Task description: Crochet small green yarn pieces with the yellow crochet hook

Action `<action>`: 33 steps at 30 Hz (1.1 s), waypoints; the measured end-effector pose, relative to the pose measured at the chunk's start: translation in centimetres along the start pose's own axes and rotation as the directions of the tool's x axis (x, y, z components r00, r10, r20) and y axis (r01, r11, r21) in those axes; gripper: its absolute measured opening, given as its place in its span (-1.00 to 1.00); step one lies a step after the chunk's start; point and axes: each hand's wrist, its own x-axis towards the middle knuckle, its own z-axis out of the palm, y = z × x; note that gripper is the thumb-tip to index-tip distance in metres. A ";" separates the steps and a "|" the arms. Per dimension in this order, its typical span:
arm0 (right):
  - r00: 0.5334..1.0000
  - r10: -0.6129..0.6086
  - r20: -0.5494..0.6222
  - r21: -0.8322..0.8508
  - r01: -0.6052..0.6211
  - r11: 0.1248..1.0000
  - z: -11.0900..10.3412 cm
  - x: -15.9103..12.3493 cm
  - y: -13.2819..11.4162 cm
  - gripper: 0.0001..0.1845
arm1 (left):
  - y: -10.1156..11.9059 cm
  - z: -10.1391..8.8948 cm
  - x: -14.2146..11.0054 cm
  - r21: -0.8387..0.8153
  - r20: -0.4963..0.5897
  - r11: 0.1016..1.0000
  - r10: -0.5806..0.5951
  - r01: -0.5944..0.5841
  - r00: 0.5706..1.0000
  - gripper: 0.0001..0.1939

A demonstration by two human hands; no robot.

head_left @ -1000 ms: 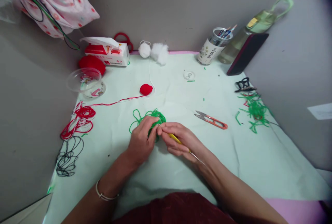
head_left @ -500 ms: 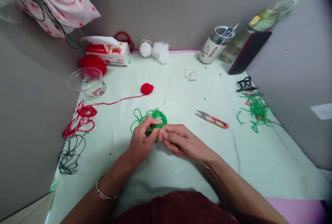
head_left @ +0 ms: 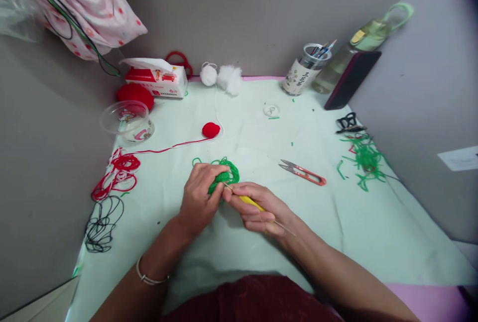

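Left hand (head_left: 199, 195) pinching green yarn (head_left: 223, 177); right hand (head_left: 264, 201) gripping yellow-handled hook (head_left: 251, 203), tip seemingly touching yarn.

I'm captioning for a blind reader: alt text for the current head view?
The left hand holds green yarn, and the right hand points a yellow-handled tool at it. Orange-handled snips lie to the right, a small red ball beyond the hands.

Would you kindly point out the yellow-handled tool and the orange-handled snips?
Yellow-handled tool (head_left: 250, 202): head view, on its yellow handle.
Orange-handled snips (head_left: 306, 170): head view, on the orange handle.
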 end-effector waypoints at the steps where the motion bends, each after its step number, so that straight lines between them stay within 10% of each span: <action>1: 1.000 0.007 0.004 0.034 -0.007 0.999 0.0 0.1 0.0 -0.79 | 0.0 -0.2 0.1 0.025 -0.007 0.999 0.027 -0.026 1.000 -0.79; 9: 0.976 0.054 0.209 0.018 -0.059 0.998 -0.2 0.3 1.1 -0.72 | -0.2 -0.6 0.1 0.025 -0.067 0.994 0.107 -0.106 0.992 -0.77; 14: 0.868 0.250 0.430 -0.179 -0.190 0.965 1.1 -0.3 1.9 -0.59 | 0.1 0.0 -0.2 -0.147 -0.150 0.989 -0.042 0.019 0.988 -0.82; 17: 0.954 0.037 0.297 -0.377 0.081 0.923 1.1 -2.1 0.0 -0.59 | 0.6 -0.3 0.1 -0.314 -0.165 0.933 -0.235 0.175 0.958 -0.79; 19: 0.971 -0.208 0.115 -0.661 0.231 0.714 0.5 -3.4 -1.9 -0.61 | 1.0 -0.6 0.4 -0.429 -0.131 0.863 -0.351 0.266 0.927 -0.81; 21: 0.856 -0.516 -0.035 -0.901 0.197 0.387 -0.4 -4.0 -3.4 -0.63 | 1.3 -0.7 0.7 -0.522 -0.070 0.786 -0.427 0.331 0.902 -0.83; 24: 0.444 -0.896 -0.032 -0.999 -0.002 0.035 -1.2 -3.2 -3.7 -0.75 | 2.0 -0.4 0.8 -0.611 0.023 0.687 -0.482 0.394 0.876 -0.80; 25: 0.393 -0.919 0.000 -1.000 0.000 0.000 -1.1 -2.7 -3.3 -0.75 | 2.2 -0.2 0.8 -0.629 0.046 0.663 -0.490 0.406 0.870 -0.78; 27: 0.498 -0.867 -0.007 -0.987 0.137 0.087 -0.5 -1.6 -2.1 -0.75 | 2.6 0.2 0.6 -0.652 0.072 0.634 -0.494 0.416 0.866 -0.76; 30: 0.765 -0.635 -0.112 -0.843 0.265 0.469 0.5 -0.4 -0.2 -0.64 | 2.8 0.6 0.3 -0.661 0.075 0.629 -0.487 0.409 0.870 -0.74; 33: 0.886 -0.459 -0.064 -0.798 0.230 0.556 0.5 -0.1 0.3 -0.72 | 2.5 0.5 0.2 -0.660 0.038 0.640 -0.495 0.394 0.868 -0.73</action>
